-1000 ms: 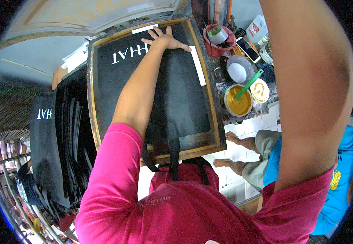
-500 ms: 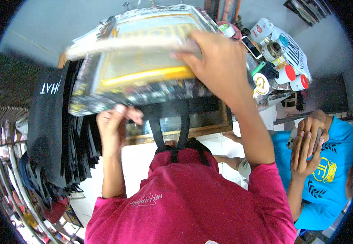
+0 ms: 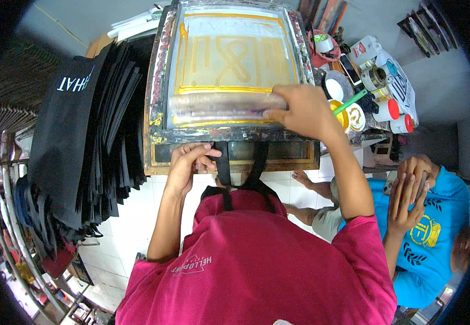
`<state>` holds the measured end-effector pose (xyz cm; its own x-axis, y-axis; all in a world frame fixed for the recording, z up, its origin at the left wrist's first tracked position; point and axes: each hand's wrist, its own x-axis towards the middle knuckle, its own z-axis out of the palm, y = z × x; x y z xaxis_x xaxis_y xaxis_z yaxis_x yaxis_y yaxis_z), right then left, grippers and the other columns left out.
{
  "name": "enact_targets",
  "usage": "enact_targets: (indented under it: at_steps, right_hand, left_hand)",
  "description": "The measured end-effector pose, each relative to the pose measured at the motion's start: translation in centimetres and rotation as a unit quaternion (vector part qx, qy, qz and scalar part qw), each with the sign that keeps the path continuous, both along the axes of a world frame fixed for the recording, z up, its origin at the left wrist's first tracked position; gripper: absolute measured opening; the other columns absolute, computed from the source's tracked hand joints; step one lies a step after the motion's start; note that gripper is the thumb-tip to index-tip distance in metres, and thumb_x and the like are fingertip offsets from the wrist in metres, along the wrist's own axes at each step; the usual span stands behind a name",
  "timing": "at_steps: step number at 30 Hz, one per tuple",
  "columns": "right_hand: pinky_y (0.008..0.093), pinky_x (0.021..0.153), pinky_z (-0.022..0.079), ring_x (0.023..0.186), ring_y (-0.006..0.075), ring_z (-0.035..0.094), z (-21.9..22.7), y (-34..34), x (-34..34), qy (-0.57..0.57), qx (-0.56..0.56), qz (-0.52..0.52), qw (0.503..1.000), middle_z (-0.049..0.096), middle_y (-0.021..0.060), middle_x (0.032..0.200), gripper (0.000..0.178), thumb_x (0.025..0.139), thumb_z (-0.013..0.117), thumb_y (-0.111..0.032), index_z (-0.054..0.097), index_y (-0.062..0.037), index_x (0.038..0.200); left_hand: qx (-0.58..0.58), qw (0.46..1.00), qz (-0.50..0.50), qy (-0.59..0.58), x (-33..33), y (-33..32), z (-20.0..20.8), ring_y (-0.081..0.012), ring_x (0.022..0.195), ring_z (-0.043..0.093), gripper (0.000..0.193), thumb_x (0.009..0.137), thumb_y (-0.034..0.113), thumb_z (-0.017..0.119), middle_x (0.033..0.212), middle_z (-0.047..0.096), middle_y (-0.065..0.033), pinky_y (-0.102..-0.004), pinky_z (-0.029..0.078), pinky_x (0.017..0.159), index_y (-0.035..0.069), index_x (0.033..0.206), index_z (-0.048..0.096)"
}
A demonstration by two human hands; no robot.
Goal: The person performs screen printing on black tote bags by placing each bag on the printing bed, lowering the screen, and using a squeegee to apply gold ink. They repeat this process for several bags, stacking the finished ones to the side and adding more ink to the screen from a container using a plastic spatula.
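Observation:
A screen-printing frame (image 3: 158,103) with a pale mesh and yellow ink lies on a wooden table. My right hand (image 3: 305,111) is closed around the right end of a squeegee (image 3: 218,103), its blade blurred by motion and lying across the near part of the mesh. Just below the frame's near edge is my left hand (image 3: 189,160), empty, with fingers partly bent and apart. Its fingertips reach close to a black strap (image 3: 223,165); whether they touch it I cannot tell. A second black strap (image 3: 258,162) hangs beside that one, and both run under the frame.
Black printed bags (image 3: 75,146) hang in a thick stack on the left. At right stand red-lidded tubs (image 3: 389,110), an ink tub with a green-handled tool (image 3: 351,102) and a phone (image 3: 350,69). A person in a blue shirt (image 3: 435,233) sits close by, holding a phone.
The frame has come down from a tilted position and now lies flat. The squeegee, in my right hand, is now near the frame's closest edge. My left hand has left the frame's edge.

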<state>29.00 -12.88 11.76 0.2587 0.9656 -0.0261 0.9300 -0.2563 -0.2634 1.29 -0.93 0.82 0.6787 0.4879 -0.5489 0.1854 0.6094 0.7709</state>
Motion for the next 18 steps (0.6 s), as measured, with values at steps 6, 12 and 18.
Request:
enact_targets:
  at_steps: [6, 12, 18]
  right_hand:
    - [0.0490, 0.073, 0.052, 0.085, 0.0385, 0.066, -2.4, -0.2, -0.7, -0.016, 0.075, 0.040, 0.996, 0.069, 0.0164, 0.088, 0.032, 0.080, 0.076, -0.031, 0.065, -0.0065, 0.098]
    - [0.0493, 0.076, 0.052, 0.090, 0.0389, 0.067, -5.0, 7.6, 6.1, -0.087, 0.098, 0.052, 0.990, 0.070, 0.0165, 0.094, 0.035, 0.083, 0.074, -0.034, 0.065, -0.0080, 0.105]
    - [0.0486, 0.084, 0.052, 0.100, 0.0404, 0.067, -5.9, 18.0, 14.5, -0.110, 0.072, 0.025, 0.991, 0.072, 0.0208, 0.105, 0.049, 0.081, 0.077, -0.040, 0.068, -0.0071, 0.118]
  left_hand:
    - [-0.022, 1.000, 0.010, -0.013, -0.1, 0.3, 0.7, -0.0173, 0.062, 0.071, 0.034, 0.089, 0.013, 0.063, 0.094, 0.074, -0.0237, -0.0228, 0.053, 0.053, -0.014, 0.111, 0.061]
    - [-0.056, 0.998, 0.006, -0.038, -0.6, 0.8, -0.2, -0.0229, 0.074, 0.075, 0.036, 0.089, 0.009, 0.058, 0.097, 0.073, -0.0256, -0.0255, 0.058, 0.057, -0.017, 0.114, 0.058]
    - [-0.185, 0.979, 0.063, -0.055, -1.1, 1.5, -1.1, -0.0351, 0.101, 0.072, 0.038, 0.088, 0.007, 0.053, 0.111, 0.068, -0.0329, -0.0347, 0.065, 0.076, -0.021, 0.114, 0.056]
